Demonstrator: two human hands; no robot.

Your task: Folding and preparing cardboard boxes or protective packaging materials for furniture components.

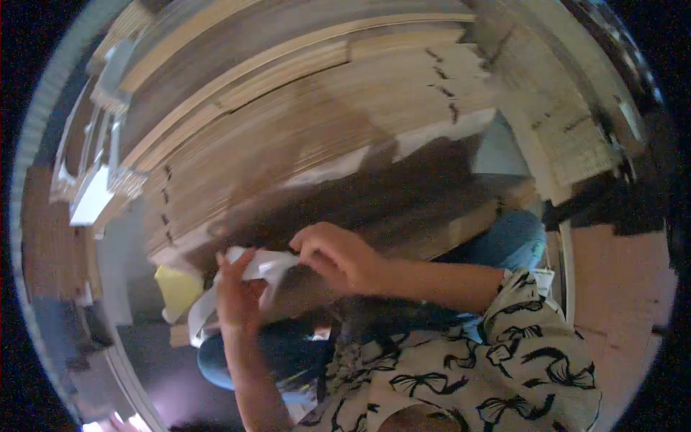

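Curling white strip (276,266), thin, shiny, left hand (240,297) and right hand (344,261) pinching it

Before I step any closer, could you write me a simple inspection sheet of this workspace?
Surface: large brown layered stack, apparently cardboard, with dark marks on its edges and shadow across it.
Job's things: glossy white strip, creased, between the two hands; its material is unclear.
Clutter: yellow item left of the left hand; blur hides what it is.
Grips: left hand with fingers at the strip; right hand curled at the strip's right end; blur hides how firm either grip is.
Cables: nothing seen.
Surroundings: pale brown panel at right; bright white patch at left.
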